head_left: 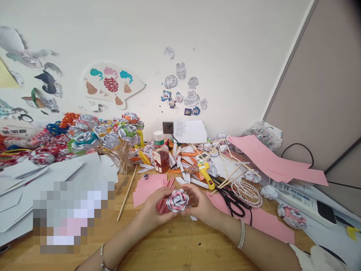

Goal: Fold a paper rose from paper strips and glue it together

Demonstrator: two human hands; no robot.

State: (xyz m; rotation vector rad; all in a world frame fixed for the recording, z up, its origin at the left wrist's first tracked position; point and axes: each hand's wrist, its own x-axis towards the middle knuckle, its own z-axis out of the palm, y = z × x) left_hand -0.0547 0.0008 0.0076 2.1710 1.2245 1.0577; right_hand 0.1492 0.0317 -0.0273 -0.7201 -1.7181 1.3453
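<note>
Both my hands hold a folded paper rose of pink and grey-printed paper just above the wooden table. My left hand cups the rose from the left, fingers curled around its pink underside. My right hand pinches the rose's right edge with thumb and fingertips. A bracelet shows on each wrist. Pink paper sheets lie just behind the rose.
A bunch of paper roses on sticks stands at back left beside a drink bottle. A yellow glue gun, black scissors, a pearl string and wooden sticks lie to the right. White paper sheets cover the left.
</note>
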